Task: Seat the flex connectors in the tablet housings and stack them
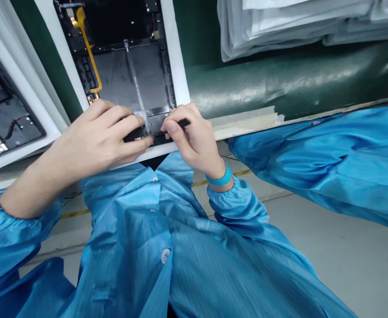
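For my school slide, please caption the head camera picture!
Left hand rests on an open tablet while right hand holds a black tool.

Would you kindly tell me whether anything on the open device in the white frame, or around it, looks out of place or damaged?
The thin grey strip lies slantwise across the dark panel, not in line with its edges, which looks askew. The pale tape along the green mat's edge also looks rumpled and lifting.
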The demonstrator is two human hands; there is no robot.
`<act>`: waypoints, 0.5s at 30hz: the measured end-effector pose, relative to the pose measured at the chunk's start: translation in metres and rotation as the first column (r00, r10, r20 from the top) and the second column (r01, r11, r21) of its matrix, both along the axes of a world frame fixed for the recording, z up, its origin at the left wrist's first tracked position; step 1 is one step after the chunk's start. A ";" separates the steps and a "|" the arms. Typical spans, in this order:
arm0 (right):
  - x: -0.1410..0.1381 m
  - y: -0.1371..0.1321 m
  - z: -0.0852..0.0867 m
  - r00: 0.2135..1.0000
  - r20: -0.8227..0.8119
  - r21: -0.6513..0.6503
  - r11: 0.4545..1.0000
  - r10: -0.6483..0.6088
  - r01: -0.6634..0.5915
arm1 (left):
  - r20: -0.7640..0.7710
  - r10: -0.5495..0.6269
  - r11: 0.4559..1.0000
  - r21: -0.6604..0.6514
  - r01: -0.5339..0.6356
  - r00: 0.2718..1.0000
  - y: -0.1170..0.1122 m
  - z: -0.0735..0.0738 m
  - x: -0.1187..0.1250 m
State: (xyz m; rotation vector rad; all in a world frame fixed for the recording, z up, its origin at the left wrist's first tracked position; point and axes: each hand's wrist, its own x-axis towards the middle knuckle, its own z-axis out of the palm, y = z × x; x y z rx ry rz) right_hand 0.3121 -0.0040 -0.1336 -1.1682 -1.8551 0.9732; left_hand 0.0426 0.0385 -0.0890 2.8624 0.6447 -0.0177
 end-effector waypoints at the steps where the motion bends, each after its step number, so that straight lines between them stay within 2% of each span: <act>1: 0.000 0.000 0.000 1.000 0.001 -0.005 1.000 -0.002 0.002 | -0.003 -0.024 0.998 0.051 0.024 1.000 0.000 0.000 0.000; 3: 0.001 -0.001 -0.001 1.000 0.000 -0.014 1.000 -0.010 0.010 | -0.006 -0.057 0.990 0.130 0.057 0.998 0.000 0.000 0.000; 5: 0.001 -0.001 -0.001 1.000 -0.004 -0.017 1.000 -0.018 0.018 | -0.015 -0.051 0.991 0.126 0.053 0.999 0.000 0.001 0.001; 12: 0.001 -0.001 0.001 1.000 0.019 -0.004 1.000 -0.011 0.011 | 0.007 0.059 0.994 -0.097 -0.058 0.998 0.002 0.006 0.007; 15: 0.001 -0.001 0.002 1.000 0.021 -0.003 1.000 -0.014 0.014 | 0.022 0.070 0.990 -0.122 -0.067 0.997 0.001 0.003 0.006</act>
